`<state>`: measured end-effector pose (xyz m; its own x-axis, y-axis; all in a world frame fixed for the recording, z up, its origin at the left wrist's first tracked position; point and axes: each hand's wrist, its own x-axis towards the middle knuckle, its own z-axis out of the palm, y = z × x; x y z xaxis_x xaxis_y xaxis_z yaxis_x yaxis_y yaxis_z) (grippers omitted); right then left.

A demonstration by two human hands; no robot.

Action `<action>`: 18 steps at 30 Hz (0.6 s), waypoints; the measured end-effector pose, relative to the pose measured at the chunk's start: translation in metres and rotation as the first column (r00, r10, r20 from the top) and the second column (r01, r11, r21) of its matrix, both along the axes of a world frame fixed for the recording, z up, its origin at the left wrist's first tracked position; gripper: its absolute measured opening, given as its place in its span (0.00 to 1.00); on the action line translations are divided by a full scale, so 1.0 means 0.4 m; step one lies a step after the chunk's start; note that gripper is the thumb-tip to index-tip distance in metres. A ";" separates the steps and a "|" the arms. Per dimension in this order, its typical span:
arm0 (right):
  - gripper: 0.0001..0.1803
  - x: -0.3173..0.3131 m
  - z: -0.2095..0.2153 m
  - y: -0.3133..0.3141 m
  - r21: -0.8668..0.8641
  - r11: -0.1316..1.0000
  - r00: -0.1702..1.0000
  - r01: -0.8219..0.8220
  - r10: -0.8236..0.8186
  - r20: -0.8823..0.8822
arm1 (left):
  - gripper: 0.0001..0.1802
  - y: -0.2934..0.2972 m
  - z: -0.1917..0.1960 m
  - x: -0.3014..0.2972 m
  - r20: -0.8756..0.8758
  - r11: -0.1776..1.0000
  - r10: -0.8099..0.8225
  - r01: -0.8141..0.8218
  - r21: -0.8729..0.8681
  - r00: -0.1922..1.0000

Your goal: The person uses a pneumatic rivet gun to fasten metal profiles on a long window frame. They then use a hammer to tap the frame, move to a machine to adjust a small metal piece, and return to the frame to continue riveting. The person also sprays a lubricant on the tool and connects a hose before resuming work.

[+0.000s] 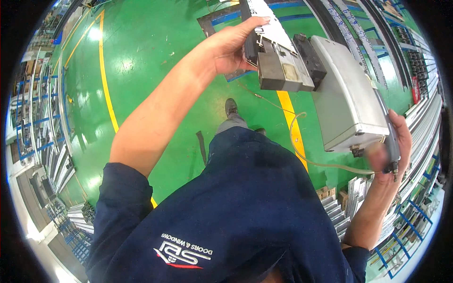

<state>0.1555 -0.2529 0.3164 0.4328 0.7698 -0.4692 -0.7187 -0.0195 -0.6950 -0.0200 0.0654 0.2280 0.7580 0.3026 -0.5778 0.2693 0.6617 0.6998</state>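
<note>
My left hand (230, 47) is closed around the near end of a long dark profile (276, 26) with white printed film, thumb on top and fingers underneath. That end lies against the metal jaw blocks (283, 73) of a pneumatic machine. To the right of the blocks is the machine's light grey box-shaped housing (349, 94). My right hand (402, 134) is wrapped around the black handle (391, 141) at the housing's near right end; a blurred patch covers part of it. A thin clear hose (295, 134) loops from near the handle toward the jaws.
More film-covered profiles (361, 37) lie on a rack at upper right. Stacked long profiles (420, 155) line the right side. Blue-framed racks (40, 113) stand at far left. Yellow lines (107, 89) cross the green floor (155, 42). A dark strip (201, 147) lies near my feet.
</note>
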 end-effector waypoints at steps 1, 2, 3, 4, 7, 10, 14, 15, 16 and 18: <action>0.22 0.001 -0.004 -0.001 0.006 1.000 1.000 -0.001 0.001 0.001 | 0.34 -0.006 0.005 0.002 -0.012 1.000 0.016 -0.016 0.026 1.000; 0.22 0.022 -0.006 -0.009 -0.021 1.000 1.000 0.010 -0.010 -0.002 | 0.33 -0.005 -0.004 0.004 0.013 1.000 0.006 -0.007 0.028 1.000; 0.24 0.019 -0.020 -0.021 -0.045 0.999 1.000 0.022 -0.022 -0.002 | 0.33 -0.005 -0.010 0.006 0.010 1.000 -0.004 0.003 0.022 1.000; 0.25 0.014 -0.019 -0.024 -0.053 0.998 0.999 0.033 -0.033 -0.009 | 0.33 -0.007 -0.016 0.008 0.006 1.000 -0.015 0.014 0.013 1.000; 0.31 0.003 -0.025 -0.028 -0.065 0.997 0.999 0.040 -0.038 0.020 | 0.34 -0.023 -0.034 0.020 0.003 0.999 -0.032 0.032 -0.011 0.999; 0.37 -0.015 -0.056 -0.043 -0.119 0.992 0.991 0.051 -0.035 0.132 | 0.34 -0.063 -0.042 0.006 0.005 0.999 -0.043 0.043 0.013 0.999; 0.43 -0.080 -0.094 -0.055 -0.290 0.957 0.971 0.004 0.066 0.231 | 0.30 -0.083 -0.114 -0.030 -0.002 0.997 -0.058 0.058 -0.051 0.998; 0.45 -0.074 -0.093 -0.060 -0.348 0.936 0.969 -0.055 0.135 0.208 | 0.31 -0.090 -0.124 -0.030 -0.053 0.995 -0.047 0.043 -0.087 0.997; 0.45 -0.077 -0.101 -0.061 -0.393 0.916 0.962 -0.084 0.178 0.207 | 0.31 -0.102 -0.121 -0.031 -0.102 0.993 -0.038 0.027 -0.115 0.994; 0.47 -0.097 -0.116 -0.053 -0.444 0.886 0.959 -0.129 0.226 0.171 | 0.31 -0.125 -0.175 -0.020 -0.183 0.985 -0.002 -0.030 -0.171 0.983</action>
<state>0.1168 -0.2741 0.2699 0.4340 0.5905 -0.6804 -0.5113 -0.4603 -0.7257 -0.0279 0.0155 0.1578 0.6319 0.1960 -0.7498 0.3716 0.7724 0.5150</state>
